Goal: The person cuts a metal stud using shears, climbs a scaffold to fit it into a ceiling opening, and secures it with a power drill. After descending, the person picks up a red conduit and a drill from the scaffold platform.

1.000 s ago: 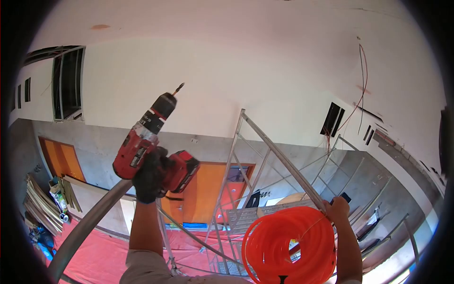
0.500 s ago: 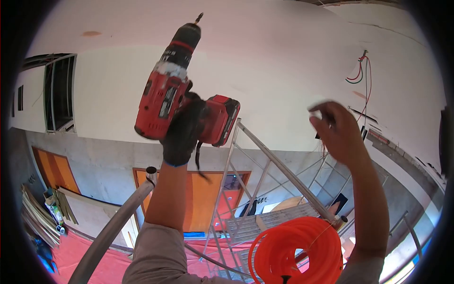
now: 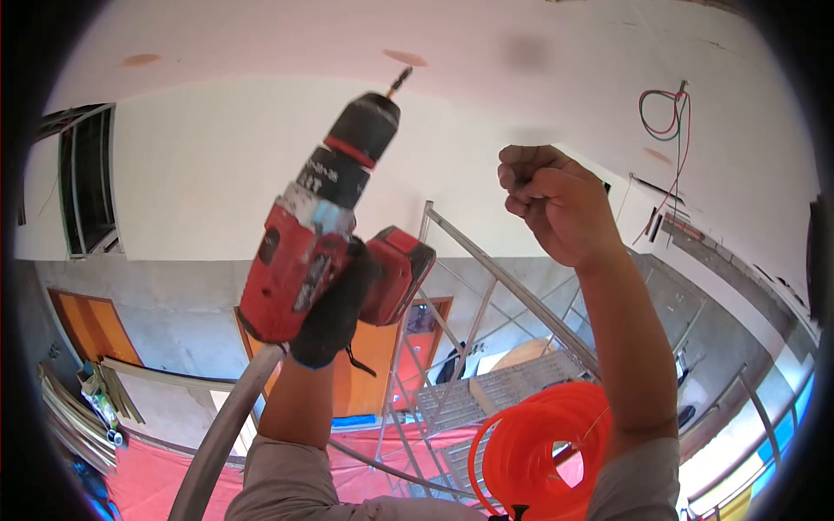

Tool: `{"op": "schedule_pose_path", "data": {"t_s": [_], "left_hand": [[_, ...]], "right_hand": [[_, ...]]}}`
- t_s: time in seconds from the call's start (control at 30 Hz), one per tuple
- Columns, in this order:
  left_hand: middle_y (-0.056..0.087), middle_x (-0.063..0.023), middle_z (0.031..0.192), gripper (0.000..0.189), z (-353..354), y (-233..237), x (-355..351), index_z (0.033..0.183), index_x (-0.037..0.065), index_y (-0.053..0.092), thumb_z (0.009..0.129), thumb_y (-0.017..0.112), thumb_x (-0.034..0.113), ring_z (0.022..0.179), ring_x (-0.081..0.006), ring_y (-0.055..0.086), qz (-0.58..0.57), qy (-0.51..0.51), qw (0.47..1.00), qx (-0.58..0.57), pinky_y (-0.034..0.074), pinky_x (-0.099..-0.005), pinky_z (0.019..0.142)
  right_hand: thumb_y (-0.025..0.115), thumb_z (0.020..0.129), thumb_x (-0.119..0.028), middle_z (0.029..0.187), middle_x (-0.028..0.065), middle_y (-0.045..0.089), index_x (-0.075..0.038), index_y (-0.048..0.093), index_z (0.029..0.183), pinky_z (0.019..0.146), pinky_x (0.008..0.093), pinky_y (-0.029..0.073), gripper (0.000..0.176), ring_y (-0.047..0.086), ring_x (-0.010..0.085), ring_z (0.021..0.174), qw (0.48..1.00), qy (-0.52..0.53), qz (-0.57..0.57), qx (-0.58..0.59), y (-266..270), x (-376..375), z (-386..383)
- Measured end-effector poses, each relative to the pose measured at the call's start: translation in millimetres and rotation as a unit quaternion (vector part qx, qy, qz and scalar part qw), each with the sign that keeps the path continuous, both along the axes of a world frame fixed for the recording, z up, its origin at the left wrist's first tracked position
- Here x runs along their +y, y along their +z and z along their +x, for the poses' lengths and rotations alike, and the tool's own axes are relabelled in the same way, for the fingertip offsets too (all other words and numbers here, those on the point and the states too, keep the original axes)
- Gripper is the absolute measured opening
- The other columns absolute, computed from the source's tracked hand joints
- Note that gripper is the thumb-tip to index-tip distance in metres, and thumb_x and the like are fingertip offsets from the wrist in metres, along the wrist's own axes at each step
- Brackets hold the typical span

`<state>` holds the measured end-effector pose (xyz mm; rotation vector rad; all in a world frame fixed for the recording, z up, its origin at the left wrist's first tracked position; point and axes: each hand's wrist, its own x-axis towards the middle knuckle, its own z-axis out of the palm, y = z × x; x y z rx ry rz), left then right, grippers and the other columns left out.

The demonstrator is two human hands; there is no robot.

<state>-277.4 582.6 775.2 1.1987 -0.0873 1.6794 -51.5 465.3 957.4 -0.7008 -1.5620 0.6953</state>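
Note:
A red and black cordless drill (image 3: 295, 265) is held up at left of centre, its thin bit pointing up toward the ceiling. My left hand (image 3: 334, 313), in a dark glove, wraps round the drill's handle, between the body and the red battery. Bare and raised at right of centre, my right hand (image 3: 552, 200) has its fingers curled together near the thumb. Whatever lies between those fingertips, if anything, is too small to make out. Below it hangs a coil of bright orange tubing (image 3: 512, 451).
Metal scaffolding (image 3: 512, 295) with a slatted platform (image 3: 495, 395) stands in the middle. A curved metal rail (image 3: 217, 434) rises at lower left. Red and green wires (image 3: 662, 117) hang from the ceiling (image 3: 469, 35). An orange door (image 3: 369, 369) is behind.
My right hand has moved left, its fingers now curled more tightly. The drill and my left hand sit slightly lower in view, with the bit shifted right. The view has shifted a little.

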Motion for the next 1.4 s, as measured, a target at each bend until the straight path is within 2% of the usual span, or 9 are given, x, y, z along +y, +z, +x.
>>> {"op": "schedule_pose_path", "data": {"t_s": [0.1,0.23,0.4,0.6,0.77,0.9,1.17,1.3,1.4], "left_hand": [[0.065,-0.0052,0.1,0.04,11,-11,-23,0.122,0.001,0.059,0.084,0.064,-0.011,0.085,-0.0101,0.061,-0.162,-0.169,0.967,-0.102,0.049,-0.0238,0.072],[0.065,-0.0099,0.115,0.034,20,-47,-12,0.123,0.003,0.059,0.091,0.07,-0.001,0.103,-0.0179,0.065,0.082,0.006,0.993,0.083,0.056,-0.0335,0.092],[0.066,-0.0071,0.101,0.026,50,-49,-28,0.112,0.001,0.064,0.089,0.062,-0.008,0.091,-0.014,0.065,0.0,-0.055,0.997,0.055,0.054,-0.0284,0.078],[0.066,-0.0074,0.105,0.033,72,-46,-45,0.127,-0.001,0.061,0.095,0.057,-0.005,0.094,-0.0145,0.066,-0.075,-0.201,0.976,-0.027,0.055,-0.0294,0.076],[0.067,-0.0086,0.108,0.037,74,-81,-24,0.131,-0.001,0.057,0.095,0.06,0.006,0.092,-0.0181,0.067,0.001,0.033,0.994,0.107,0.054,-0.0294,0.069],[0.065,-0.0071,0.106,0.037,77,-74,-28,0.132,0.004,0.057,0.096,0.062,0.006,0.089,-0.0146,0.064,-0.126,-0.309,0.939,-0.078,0.051,-0.025,0.067],[0.064,-0.0039,0.101,0.034,92,-80,-34,0.128,0.004,0.058,0.094,0.065,0.006,0.084,-0.0111,0.064,-0.064,-0.174,0.982,0.027,0.049,-0.0227,0.061],[0.065,-0.0057,0.102,0.032,102,-62,-52,0.124,0.003,0.059,0.093,0.065,0.001,0.085,-0.012,0.065,-0.114,-0.407,0.897,-0.133,0.05,-0.0231,0.062],[0.066,-0.0087,0.103,0.031,109,-67,-60,0.124,0.002,0.058,0.094,0.063,0.002,0.089,-0.0154,0.066,-0.097,-0.335,0.93,-0.114,0.055,-0.0273,0.069]], "right_hand": [[0.041,0.079,0.006,0.098,0.0122,0.063,0.007,0.064,0.112,0.076,0.0282,0.046,0.039,0.055,0.0161,0.085,0.999,0.02,-0.015,0.02,-15,17,18],[0.041,0.082,0.007,0.109,0.0145,0.066,0.006,0.062,0.118,0.084,0.0307,0.049,0.042,0.06,0.0188,0.089,0.995,0.003,-0.065,0.073,-36,30,23],[0.042,0.087,0.008,0.137,0.0157,0.061,0.001,0.05,0.139,0.1,0.0337,0.048,0.054,0.06,0.0259,0.126,0.993,-0.015,-0.102,0.063,-72,36,12],[0.038,0.091,0.007,0.129,0.0148,0.066,0.004,0.056,0.135,0.11,0.0342,0.044,0.048,0.061,0.0238,0.123,0.997,-0.014,-0.05,-0.063,-142,46,-21],[0.038,0.096,0.002,0.126,0.0143,0.067,0.002,0.054,0.139,0.1,0.0356,0.051,0.046,0.067,0.0232,0.111,0.982,-0.048,-0.045,-0.175,-144,33,-34],[0.038,0.096,0.002,0.121,0.0143,0.069,-0.003,0.055,0.139,0.098,0.0336,0.05,0.047,0.068,0.022,0.109,0.955,-0.109,-0.025,-0.276,-136,26,-37],[0.043,0.095,-0.001,0.116,0.019,0.07,-0.006,0.059,0.136,0.095,0.039,0.052,0.045,0.068,0.0302,0.107,0.943,-0.131,-0.119,-0.283,-132,12,-17],[0.046,0.095,-0.003,0.112,0.022,0.07,-0.006,0.062,0.132,0.091,0.042,0.053,0.041,0.067,0.0361,0.107,0.905,-0.208,-0.049,-0.368,-144,1,-5],[0.047,0.094,-0.005,0.11,0.0231,0.07,-0.005,0.063,0.128,0.091,0.0447,0.053,0.037,0.066,0.0401,0.105,0.875,-0.25,-0.04,-0.412,-144,-17,-12]]}}
